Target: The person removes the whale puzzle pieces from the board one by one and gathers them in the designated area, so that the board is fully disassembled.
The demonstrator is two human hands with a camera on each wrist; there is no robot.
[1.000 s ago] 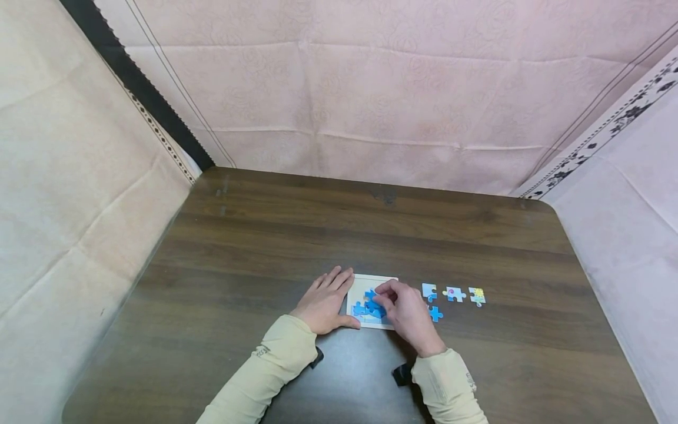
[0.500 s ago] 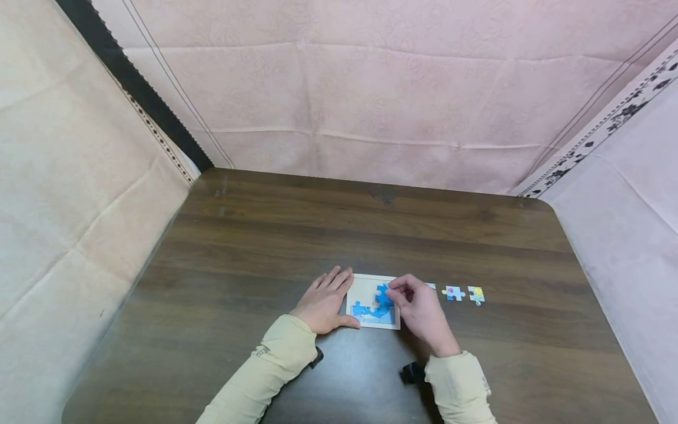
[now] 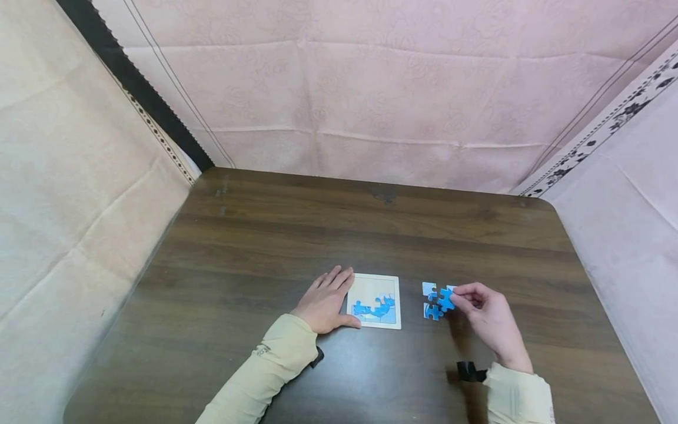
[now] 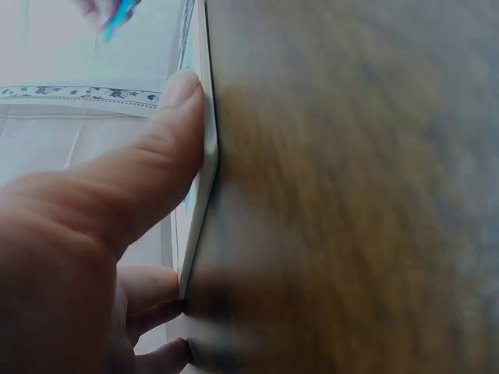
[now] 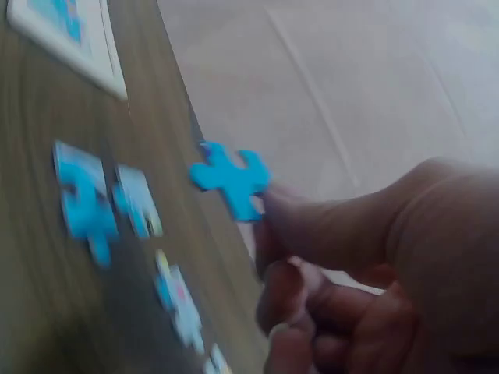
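A blue jigsaw piece (image 5: 232, 181) is pinched between the thumb and forefinger of my right hand (image 3: 489, 318), held above the loose pieces right of the frame. My left hand (image 3: 324, 303) rests at the left edge of the white-rimmed puzzle frame (image 3: 399, 303), fingers straight and spread; in the left wrist view its thumb (image 4: 160, 156) touches the rim. Inside the frame, blue pieces (image 3: 378, 309) fill the lower part, and the pale backing shows above them.
Loose jigsaw pieces lie on the brown wooden table (image 3: 318, 235) right of the frame, including a blue one (image 3: 432, 312) and a pale blue one (image 3: 429, 289). My right hand covers others in the head view. Pale cloth (image 3: 371, 88) hangs behind the table.
My right hand has moved right, from over the puzzle frame to over the loose pieces, carrying the blue jigsaw piece along. My left hand has stayed put.
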